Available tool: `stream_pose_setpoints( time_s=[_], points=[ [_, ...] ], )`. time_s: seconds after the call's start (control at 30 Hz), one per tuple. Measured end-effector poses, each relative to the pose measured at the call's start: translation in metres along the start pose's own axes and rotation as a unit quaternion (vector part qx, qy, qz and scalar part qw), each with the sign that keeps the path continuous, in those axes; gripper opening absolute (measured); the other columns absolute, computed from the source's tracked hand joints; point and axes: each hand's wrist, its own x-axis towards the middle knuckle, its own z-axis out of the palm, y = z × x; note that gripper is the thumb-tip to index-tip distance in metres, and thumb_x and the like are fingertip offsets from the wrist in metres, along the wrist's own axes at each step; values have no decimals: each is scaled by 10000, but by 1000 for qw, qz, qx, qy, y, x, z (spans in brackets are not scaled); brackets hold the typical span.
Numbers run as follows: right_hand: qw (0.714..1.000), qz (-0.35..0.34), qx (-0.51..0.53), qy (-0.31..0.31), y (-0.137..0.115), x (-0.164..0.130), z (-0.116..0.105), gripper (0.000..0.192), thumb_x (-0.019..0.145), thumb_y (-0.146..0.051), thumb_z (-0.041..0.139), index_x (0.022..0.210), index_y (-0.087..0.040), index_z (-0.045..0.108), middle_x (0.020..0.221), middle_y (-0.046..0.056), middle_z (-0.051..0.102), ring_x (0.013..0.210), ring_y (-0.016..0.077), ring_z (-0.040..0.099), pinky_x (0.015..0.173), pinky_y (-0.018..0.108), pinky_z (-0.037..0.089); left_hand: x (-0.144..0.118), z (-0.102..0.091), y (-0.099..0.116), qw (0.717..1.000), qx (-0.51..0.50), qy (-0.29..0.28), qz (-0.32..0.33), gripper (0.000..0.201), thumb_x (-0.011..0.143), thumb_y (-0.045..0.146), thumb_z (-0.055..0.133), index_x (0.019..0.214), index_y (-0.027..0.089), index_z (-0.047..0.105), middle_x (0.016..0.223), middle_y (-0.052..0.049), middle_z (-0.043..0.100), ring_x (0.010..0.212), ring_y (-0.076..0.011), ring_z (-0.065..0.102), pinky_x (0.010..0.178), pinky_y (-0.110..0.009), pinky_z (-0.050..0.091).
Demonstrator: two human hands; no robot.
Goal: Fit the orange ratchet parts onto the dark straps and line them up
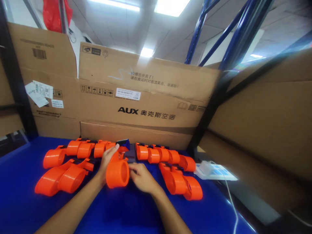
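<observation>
The orange holder (pixel 112 176) is in the centre of the frame, raised a little above the blue table (pixel 122 216), with its round opening turned toward the right of the picture. The left hand (pixel 107 162) grasps it from the left side, fingers near its upper part, thumb up by the dark blue piece (pixel 124 144) that sticks out at the top. The right hand (pixel 143 177) is curled just right of the ring, index finger and thumb drawn together; blur and the small scale there leave it unclear whether they pinch a part, touch the rim or close on nothing. For this two-handed handling, the left hand would do best to bear the weight and keep the ring from twisting, while the right works with light fingertip pressure, its wrist low so that the rim is easy to watch. A firm hold near the upper part, rather than a squeeze on the ring, seems the safer choice. Elbow room matters too: more holders crowd the left (pixel 54 158) and right (pixel 153 156) of the frame, and a dark box (pixel 131 152) lies right behind the hands, so small movements over the bare front of the table should suit best.
</observation>
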Motion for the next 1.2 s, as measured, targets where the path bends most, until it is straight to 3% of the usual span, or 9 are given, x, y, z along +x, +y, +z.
stream_pose_setpoints(
  time_s=[0.13,0.23,0.33,0.47,0.67,0.8,1.07,1.2],
  points=[
    [987,29,40,156,12,3,-8,337,939,-298,502,1235,-195,623,984,76,732,908,217,674,839,349,525,1,-1,-7,999,40,-6,14,348,698,454,810,755,156,638,648,-6,661,552,-137,611,554,-248,488],
    [977,29,49,204,15,3,-14,496,921,-366,569,1382,-199,501,1034,93,710,855,202,661,775,319,530,5,-3,-16,990,129,-39,43,334,701,442,807,790,147,677,709,-16,668,630,-148,613,591,-242,465],
    [977,25,9,213,14,2,-15,533,888,-372,621,1384,-212,508,1042,85,684,730,169,609,654,278,506,8,-6,-23,978,193,-45,67,329,719,438,790,849,150,700,696,-8,656,633,-143,595,592,-235,432],
    [971,22,-83,223,15,0,-14,491,881,-354,625,1345,-208,563,869,51,671,638,161,547,629,293,487,6,-7,-28,975,210,-54,51,367,733,452,773,923,154,676,614,11,626,545,-135,576,536,-234,418],
    [946,3,-200,255,16,-3,-13,469,862,-300,609,1324,-217,596,954,85,691,781,216,624,721,331,519,-2,3,-32,986,145,-84,-18,465,751,482,752,1056,166,599,748,-44,705,577,-184,675,569,-285,520],
    [940,-15,-240,242,17,-5,-9,467,836,-262,616,1300,-205,617,1009,106,698,832,228,646,759,338,533,-5,5,-36,986,150,-67,-39,464,765,525,725,1027,160,611,723,-61,711,546,-177,674,547,-273,526],
    [933,-60,-263,240,22,-5,-7,401,855,-235,573,1245,-167,637,998,110,718,878,236,666,794,353,544,-4,3,-34,976,209,-58,-6,413,778,535,706,927,155,642,564,18,611,410,-97,543,438,-196,429],
    [933,-75,-262,236,21,-5,-8,380,855,-218,560,1222,-165,642,1015,112,717,904,239,670,824,362,543,-6,5,-33,976,206,-72,-3,405,791,532,696,936,157,650,439,86,462,346,-65,402,438,-199,434]
  ],
)
